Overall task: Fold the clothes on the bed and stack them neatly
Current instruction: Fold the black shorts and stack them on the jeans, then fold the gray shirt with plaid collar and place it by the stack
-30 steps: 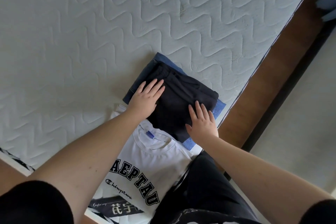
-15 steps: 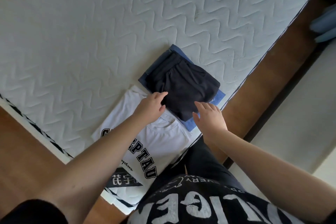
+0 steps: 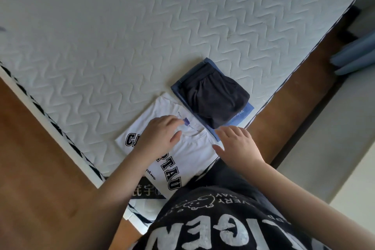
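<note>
The white T-shirt [image 3: 188, 148] lies flat on the near corner of the bed [image 3: 121, 36], collar toward the folded pile and hem toward the person, so its long axis runs from the pile back to the body; the printed letters run along that same line. Its hem end is hidden under the person's own black shirt [image 3: 223, 225]. Just beyond the collar, touching or slightly overlapping the shirt's top edge, sits the stack: a folded black garment [image 3: 217, 95] on top of a folded blue garment [image 3: 241, 114], close to the bed's right edge.

The left hand [image 3: 160, 138] is on the shirt itself, just short of the collar and its purple neck label [image 3: 186, 121], fingers [image 3: 172, 121] loosely bent and together, thumb out toward the neckline. Whether they pinch fabric or only rest on it cannot be told. The right hand [image 3: 237, 144] hovers or rests at the shirt's right shoulder, beside the blue corner, fingers straight and slightly spread, holding nothing.

Both hands sit at the collar end, one on each side of the neckline, the left a little nearer the label. The shirt looks to be the next piece to fold, and the likely fold would run across its long axis, or bring the sides in first.
</note>
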`<state>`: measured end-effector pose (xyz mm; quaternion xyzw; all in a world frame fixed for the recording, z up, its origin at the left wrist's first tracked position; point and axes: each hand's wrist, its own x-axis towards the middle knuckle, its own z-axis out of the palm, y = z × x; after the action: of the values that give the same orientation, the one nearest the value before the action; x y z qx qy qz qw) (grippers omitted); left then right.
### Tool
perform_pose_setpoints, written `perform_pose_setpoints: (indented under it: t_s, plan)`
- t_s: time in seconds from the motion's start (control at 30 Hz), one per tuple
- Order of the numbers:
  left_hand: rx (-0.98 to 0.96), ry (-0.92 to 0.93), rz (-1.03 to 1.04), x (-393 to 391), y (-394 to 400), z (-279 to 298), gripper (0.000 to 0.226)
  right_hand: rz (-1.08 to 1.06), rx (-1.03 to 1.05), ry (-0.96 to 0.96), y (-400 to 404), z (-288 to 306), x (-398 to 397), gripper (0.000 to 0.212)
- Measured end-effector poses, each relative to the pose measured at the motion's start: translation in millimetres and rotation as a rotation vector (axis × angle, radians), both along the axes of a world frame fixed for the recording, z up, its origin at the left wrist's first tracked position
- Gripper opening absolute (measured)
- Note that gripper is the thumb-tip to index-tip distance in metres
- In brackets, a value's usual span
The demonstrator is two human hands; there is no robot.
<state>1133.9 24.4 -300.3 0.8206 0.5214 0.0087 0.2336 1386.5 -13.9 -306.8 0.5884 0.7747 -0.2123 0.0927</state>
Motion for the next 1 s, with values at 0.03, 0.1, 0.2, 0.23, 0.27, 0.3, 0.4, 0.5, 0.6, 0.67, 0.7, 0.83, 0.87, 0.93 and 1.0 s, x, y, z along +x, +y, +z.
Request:
perform_pose_setpoints:
  t_s: [0.03,0.1,0.2,0.23,0.27,0.3,0.4,0.5,0.6,0.67,0.7,0.83,0.87,0.93,1.0]
  plan:
    - [0.062,-0.009,0.005,-5,-3,9,0.032,0.022,-0.001,-0.012,-5,6,-1,0.053]
    - [0.139,0.006,0.002,-7,-10,23,0.032,0.016,0.007,-0.005,-11,19,1,0.054]
    - [0.200,-0.004,-0.035,1,-36,38,0.032,0.005,0.081,0.014,-15,44,3,0.049]
    - [0.227,-0.017,-0.025,5,-45,43,0.032,0.012,0.116,0.033,-16,50,3,0.048]
    - [0.255,-0.026,-0.004,9,-54,48,0.032,0.020,0.129,0.052,-17,55,3,0.048]
    - [0.279,-0.030,0.021,13,-63,52,0.034,0.026,0.118,0.069,-19,59,3,0.048]
    - [0.329,0.010,0.120,22,-91,61,0.038,0.080,0.084,0.111,-27,66,7,0.049]
    - [0.332,0.135,0.292,19,-115,68,0.044,0.122,0.121,0.139,-40,73,16,0.048]
    - [0.313,0.254,0.412,24,-143,73,0.047,0.148,0.185,0.164,-62,80,32,0.045]
    - [0.302,0.288,0.431,39,-167,78,0.048,0.168,0.255,0.197,-80,85,46,0.041]
    - [0.298,0.297,0.438,48,-179,81,0.049,0.178,0.291,0.209,-88,86,53,0.040]
    - [0.271,0.308,0.480,80,-222,95,0.049,0.200,0.323,0.208,-115,88,79,0.043]
    - [0.265,0.316,0.487,87,-231,99,0.050,0.204,0.311,0.207,-119,88,82,0.043]
    - [0.260,0.314,0.506,97,-248,105,0.050,0.238,0.288,0.210,-128,90,83,0.045]
    - [0.270,0.308,0.532,100,-264,112,0.049,0.285,0.283,0.227,-134,93,78,0.046]
